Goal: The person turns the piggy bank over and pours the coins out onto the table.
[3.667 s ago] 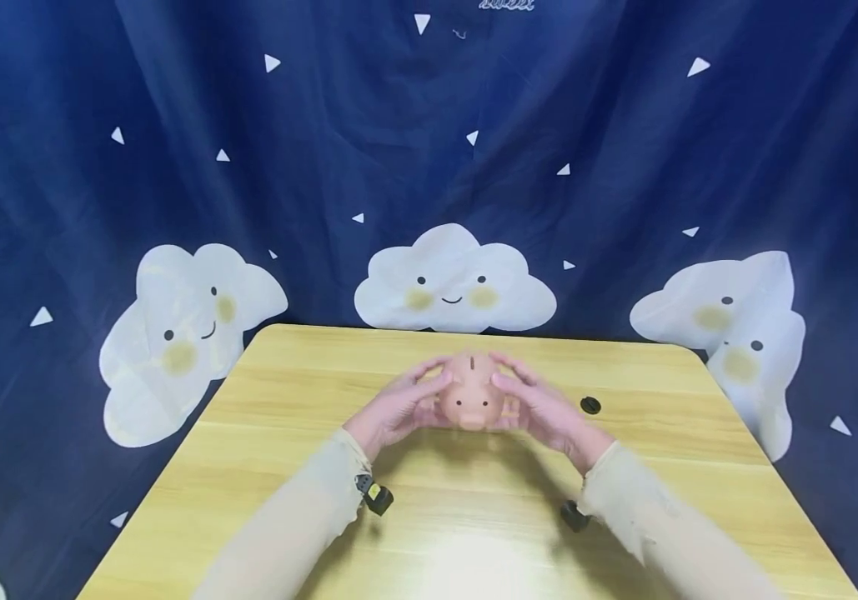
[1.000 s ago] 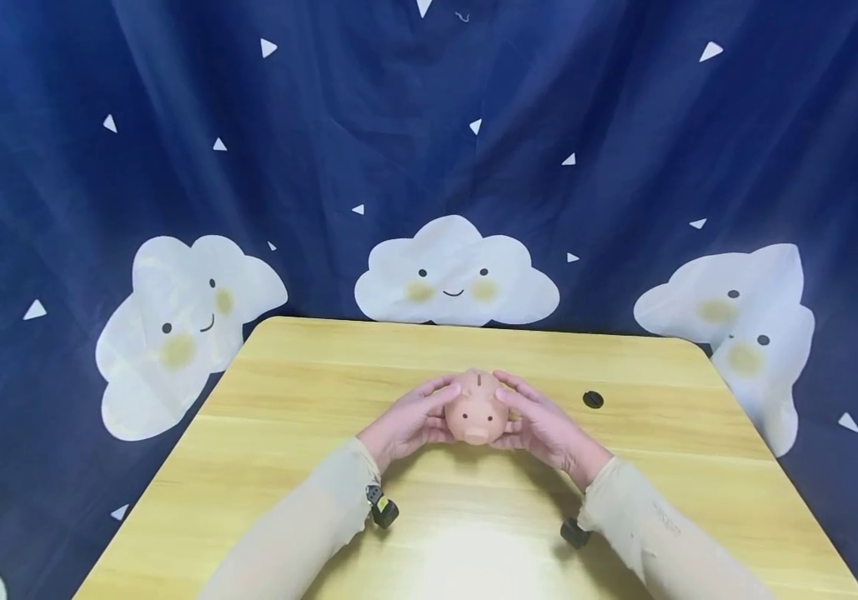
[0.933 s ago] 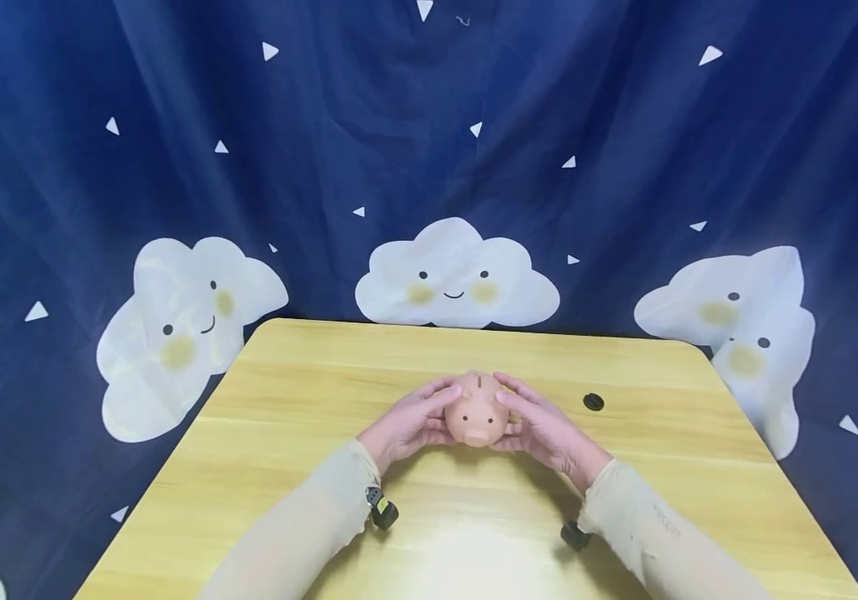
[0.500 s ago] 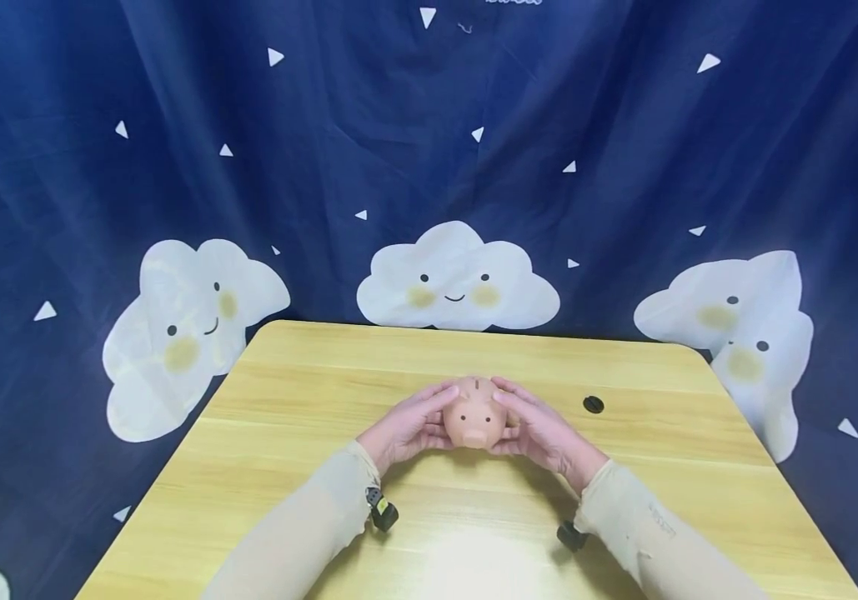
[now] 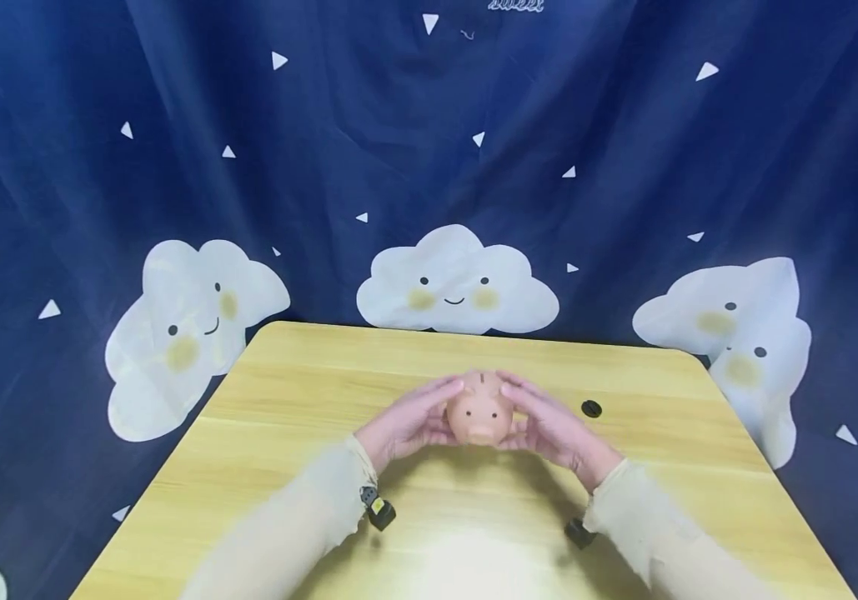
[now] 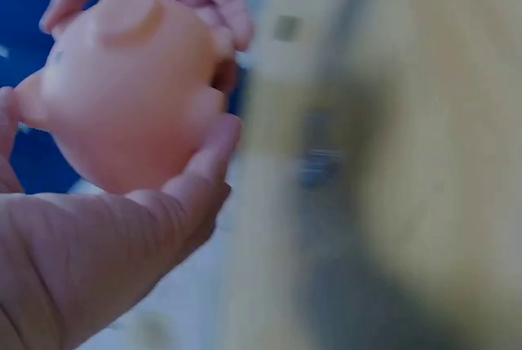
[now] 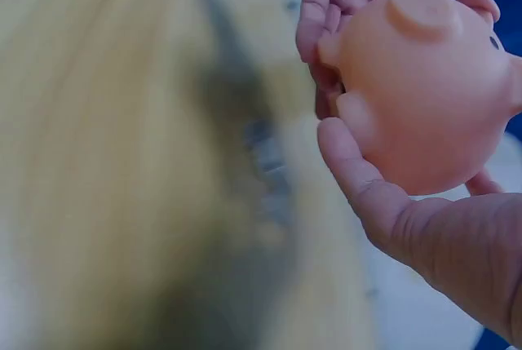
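A pink piggy bank [image 5: 479, 423] faces me, coin slot on top and snout toward the front. It appears held a little above the table. My left hand [image 5: 408, 421] grips one side, its thumb near an ear and fingers lower down. On the opposite side my right hand [image 5: 559, 429] grips it the same way. Both wrist views show the snout, the round belly and stubby feet of the piggy bank [image 6: 134, 105] [image 7: 424, 97], with a dark gap near the feet. Its back is hidden. A small round black stopper-like disc [image 5: 591, 408] lies right of my right hand.
The light wooden table [image 5: 286, 400] has a rounded far edge against a dark blue curtain [image 5: 308, 167] printed with clouds. Under the hands, the left wrist view shows a blurred grey shape [image 6: 320, 166] on the table; I cannot tell what it is.
Since half a second ago both hands have raised the piggy bank slightly and shifted it a little right. The grip looks the same throughout. The black disc stays in place on the table.
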`<state>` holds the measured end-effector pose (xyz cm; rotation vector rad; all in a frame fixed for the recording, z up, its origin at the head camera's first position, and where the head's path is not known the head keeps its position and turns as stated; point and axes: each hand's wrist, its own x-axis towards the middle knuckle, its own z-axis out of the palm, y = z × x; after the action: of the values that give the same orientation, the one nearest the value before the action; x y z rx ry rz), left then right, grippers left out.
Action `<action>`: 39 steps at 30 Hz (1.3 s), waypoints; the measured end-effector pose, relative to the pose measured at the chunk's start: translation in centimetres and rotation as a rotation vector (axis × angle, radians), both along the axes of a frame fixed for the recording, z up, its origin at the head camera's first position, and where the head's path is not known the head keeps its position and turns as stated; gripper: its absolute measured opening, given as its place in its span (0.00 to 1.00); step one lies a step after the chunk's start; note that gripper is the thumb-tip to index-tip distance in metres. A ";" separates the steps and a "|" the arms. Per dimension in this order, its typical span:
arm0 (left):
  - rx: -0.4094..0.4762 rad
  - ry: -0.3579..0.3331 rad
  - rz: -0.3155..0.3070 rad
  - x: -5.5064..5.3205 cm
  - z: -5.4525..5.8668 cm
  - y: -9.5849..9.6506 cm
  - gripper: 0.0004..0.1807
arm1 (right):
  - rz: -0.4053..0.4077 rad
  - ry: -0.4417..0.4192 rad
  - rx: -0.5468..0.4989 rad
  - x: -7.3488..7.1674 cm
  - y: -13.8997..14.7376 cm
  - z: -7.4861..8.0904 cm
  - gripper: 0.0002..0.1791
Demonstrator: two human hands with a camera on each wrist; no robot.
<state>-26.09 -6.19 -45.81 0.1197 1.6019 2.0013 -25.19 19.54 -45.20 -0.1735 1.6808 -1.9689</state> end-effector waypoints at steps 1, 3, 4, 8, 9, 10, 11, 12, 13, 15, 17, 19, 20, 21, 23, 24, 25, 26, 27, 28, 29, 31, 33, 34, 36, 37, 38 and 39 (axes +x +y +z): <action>0.003 -0.029 0.003 0.0 -1.4 0.0 0.44 | -0.003 -0.027 0.011 0.0 0.0 -1.1 0.40; 0.006 -0.053 0.020 0.0 -3.3 0.0 0.47 | -0.012 -0.060 0.020 -0.1 -0.1 -2.7 0.41; 0.008 -0.053 0.026 0.0 -3.9 0.1 0.48 | -0.017 -0.063 0.020 -0.2 -0.2 -3.2 0.41; 0.016 -0.029 0.033 -0.2 -4.9 0.0 0.50 | -0.031 -0.059 0.014 -0.3 -0.4 -4.1 0.42; 0.017 -0.031 0.034 -0.3 -5.0 0.0 0.49 | -0.029 -0.056 0.015 -0.3 -0.4 -4.2 0.42; 0.014 -0.036 0.037 -0.3 -5.0 0.0 0.49 | -0.025 -0.055 0.018 -0.4 -0.5 -4.2 0.43; 0.010 -0.043 0.037 -0.4 -4.9 -0.1 0.49 | -0.023 -0.058 0.023 -0.4 -0.5 -4.1 0.43; 0.003 -0.053 0.038 -0.5 -4.8 -0.1 0.48 | -0.020 -0.061 0.028 -0.5 -0.5 -4.0 0.43; -0.002 -0.069 0.041 -0.6 -4.6 -0.1 0.48 | -0.017 -0.067 0.034 -0.6 -0.5 -3.8 0.43; -0.013 -0.095 0.048 -0.7 -3.9 -0.1 0.50 | -0.022 -0.086 0.044 -0.7 -0.7 -3.2 0.41; -0.013 -0.088 0.060 -0.8 -2.8 -0.1 0.50 | -0.042 -0.081 0.036 -0.7 -0.9 -2.1 0.39; 0.026 -0.016 0.086 -0.7 -1.3 -0.1 0.48 | -0.074 0.025 0.018 -0.5 -1.1 -0.8 0.37; 0.042 0.064 0.100 -0.7 -0.5 -0.1 0.47 | -0.091 0.126 0.019 -0.3 -1.1 0.0 0.37; 0.060 0.163 0.111 -0.6 0.3 -0.1 0.46 | -0.101 0.243 0.016 -0.1 -1.0 0.6 0.37; 0.098 0.348 0.127 -0.5 1.4 -0.2 0.47 | -0.131 0.477 0.016 0.4 -0.9 1.6 0.39; 0.115 0.406 0.135 -0.3 1.7 -0.1 0.47 | -0.153 0.550 0.023 0.6 -0.9 1.9 0.39; 0.114 0.426 0.138 -0.3 1.7 -0.1 0.47 | -0.164 0.569 0.026 0.7 -0.9 1.9 0.40; 0.116 0.399 0.127 -0.2 1.5 -0.1 0.48 | -0.168 0.537 0.027 0.8 -0.9 1.8 0.39; 0.113 0.336 0.111 -0.2 1.0 0.0 0.48 | -0.158 0.455 0.014 0.8 -0.9 1.5 0.39; 0.101 0.255 0.096 -0.2 0.3 0.0 0.47 | -0.156 0.352 0.018 0.8 -1.0 1.0 0.39; 0.087 0.168 0.084 -0.3 -0.5 0.0 0.46 | -0.158 0.245 0.023 0.7 -1.1 0.4 0.38; 0.055 0.022 0.066 -0.2 -2.1 0.1 0.44 | -0.153 0.054 0.031 0.6 -1.3 -0.9 0.39; 0.026 -0.029 0.054 -0.2 -3.4 0.1 0.44 | -0.142 -0.029 0.046 0.5 -1.4 -2.1 0.40; 0.021 -0.029 0.052 -0.2 -3.8 0.1 0.44 | -0.142 -0.037 0.049 0.5 -1.5 -2.5 0.40; 0.018 -0.023 0.055 -0.2 -4.3 0.2 0.45 | -0.151 -0.042 0.042 0.5 -1.5 -3.1 0.40; 0.017 -0.023 0.056 -0.3 -4.5 0.2 0.46 | -0.155 -0.039 0.041 0.5 -1.5 -3.2 0.40; 0.018 -0.025 0.058 -0.3 -4.5 0.2 0.47 | -0.158 -0.037 0.039 0.4 -1.5 -3.3 0.40; 0.018 -0.034 0.061 -0.3 -4.5 0.3 0.48 | -0.158 -0.040 0.038 0.4 -1.4 -3.4 0.41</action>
<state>-26.42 -5.93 -50.33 0.0446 1.5838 2.0532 -24.76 18.11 -48.56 0.0132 1.7521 -2.0381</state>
